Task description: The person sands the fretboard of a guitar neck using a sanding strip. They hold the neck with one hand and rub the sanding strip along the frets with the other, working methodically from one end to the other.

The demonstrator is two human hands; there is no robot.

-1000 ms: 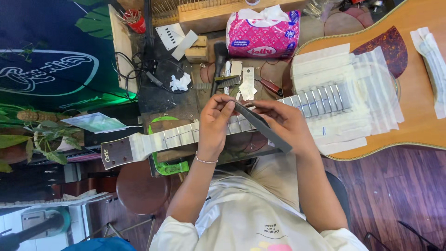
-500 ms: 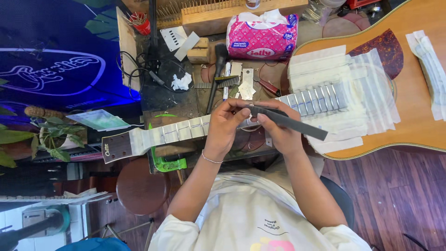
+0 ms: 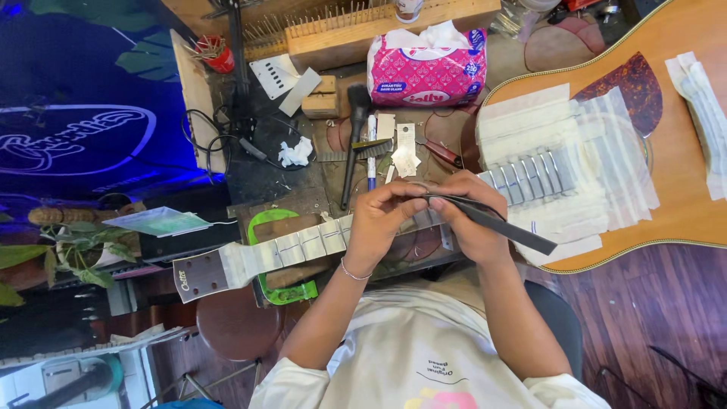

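Note:
An acoustic guitar [image 3: 681, 189] lies across the workbench, its neck [image 3: 303, 246] and the wood around the frets covered in white masking tape. Above the neck, my right hand [image 3: 469, 220] grips a long flat dark file [image 3: 507, 223] that points down to the right. My left hand [image 3: 382, 220] pinches the file's near end with thumb and fingers. A thin bracelet sits on my left wrist. Both hands hover over the middle of the fretboard.
A green neck rest [image 3: 284, 291] sits under the neck. Behind lie a black brush [image 3: 356, 144], a pink tissue pack [image 3: 428, 68], a wooden block with pins [image 3: 379, 26], a crumpled tissue [image 3: 294, 154] and cables. A round stool [image 3: 231, 326] stands below; plants [image 3: 68, 254] at the left.
The file has swung from steeply tilted to a flatter angle, and both hands have risen slightly over the neck. The glow at the left turned from green to blue.

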